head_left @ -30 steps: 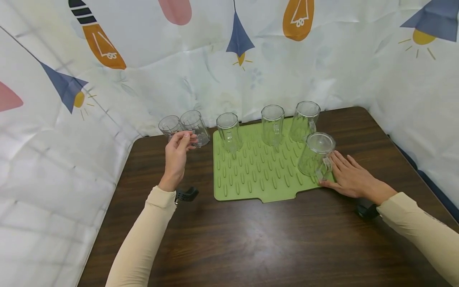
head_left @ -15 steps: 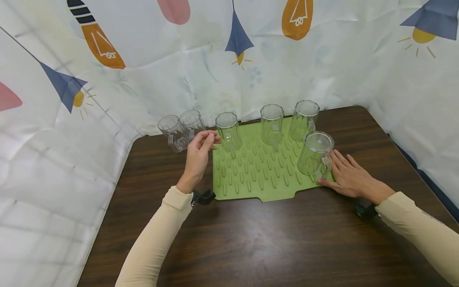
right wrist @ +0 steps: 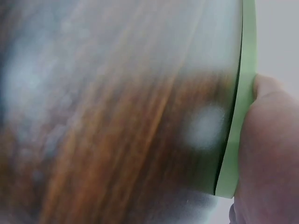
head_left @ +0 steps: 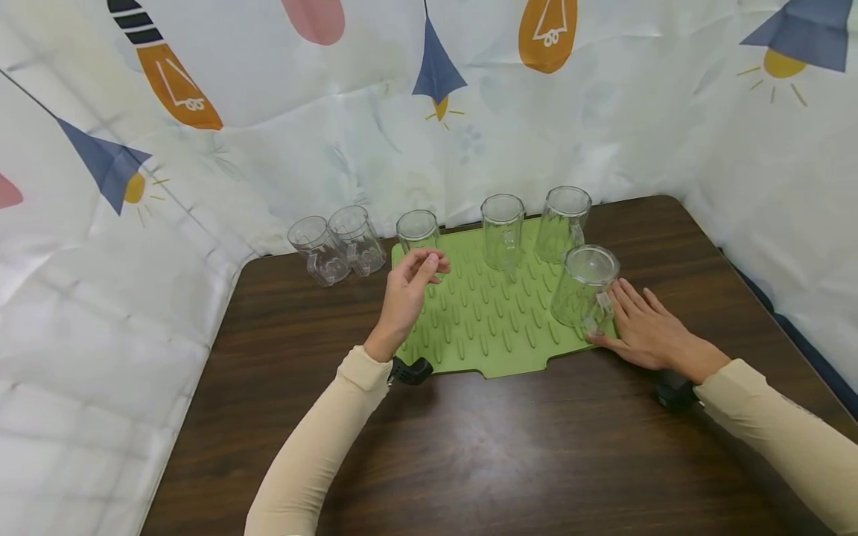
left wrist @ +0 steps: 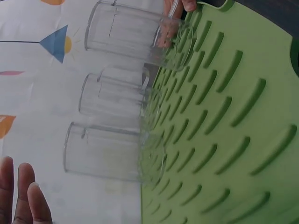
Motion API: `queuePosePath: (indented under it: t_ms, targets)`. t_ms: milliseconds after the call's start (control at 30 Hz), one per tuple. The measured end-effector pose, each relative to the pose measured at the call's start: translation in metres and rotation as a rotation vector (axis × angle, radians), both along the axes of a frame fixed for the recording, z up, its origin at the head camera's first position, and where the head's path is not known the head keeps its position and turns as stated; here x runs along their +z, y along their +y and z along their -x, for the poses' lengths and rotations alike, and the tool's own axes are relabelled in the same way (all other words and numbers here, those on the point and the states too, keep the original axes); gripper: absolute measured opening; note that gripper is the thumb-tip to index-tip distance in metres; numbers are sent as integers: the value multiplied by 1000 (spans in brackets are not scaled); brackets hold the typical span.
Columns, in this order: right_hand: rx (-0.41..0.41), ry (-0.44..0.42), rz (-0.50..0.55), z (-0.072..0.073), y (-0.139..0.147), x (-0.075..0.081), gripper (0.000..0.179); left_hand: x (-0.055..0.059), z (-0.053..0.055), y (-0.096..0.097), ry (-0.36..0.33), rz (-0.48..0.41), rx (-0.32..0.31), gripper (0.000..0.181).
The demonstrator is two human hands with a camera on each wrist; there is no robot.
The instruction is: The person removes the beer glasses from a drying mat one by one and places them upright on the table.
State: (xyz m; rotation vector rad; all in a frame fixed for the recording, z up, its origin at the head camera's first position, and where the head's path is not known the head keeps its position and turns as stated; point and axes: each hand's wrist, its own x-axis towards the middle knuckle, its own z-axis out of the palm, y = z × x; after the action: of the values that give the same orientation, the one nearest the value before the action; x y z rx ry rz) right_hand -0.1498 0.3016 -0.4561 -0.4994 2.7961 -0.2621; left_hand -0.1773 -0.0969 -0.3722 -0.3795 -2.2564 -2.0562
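Observation:
My left hand (head_left: 404, 294) is raised over the left part of a green ridged mat (head_left: 496, 361), fingers loosely bent, holding nothing. Behind it, a clear glass mug (head_left: 417, 228) on the mat is partly hidden. The fingertips (left wrist: 38, 200) show at the lower left of the left wrist view, apart from the mugs there. My right hand (head_left: 645, 329) lies with outstretched fingers at the mat's right edge, against or very near the handle side of the front right glass mug (head_left: 583, 286). In the right wrist view, part of that hand (right wrist: 271, 149) touches the mat's edge (right wrist: 240, 112).
Two more glass mugs stand at the back of the mat, one near the middle (head_left: 502, 231) and one to its right (head_left: 563, 223). Left of the mat, on the dark wood table (head_left: 469, 461), are two glass mugs (head_left: 323, 253) side by side. A printed cloth (head_left: 322, 141) hangs behind.
My left hand has moved right, from in front of the two mugs on the table to above the mat's left side. The right hand stays in place.

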Motion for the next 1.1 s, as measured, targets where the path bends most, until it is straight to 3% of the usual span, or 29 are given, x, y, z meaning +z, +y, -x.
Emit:
queuePosePath:
  t_ms: [400,933,1100]
  targets:
    - [-2,-3,-5,1,-2,2,104,-16,2,38,-21,-6,-101,31]
    - [-2,9,9,0,-1,1,104,-37,-13,96,-116,41,-288,35]
    - [-5,21,-11,0,-1,0,102,-47,-20,111,-97,96,-333,35]
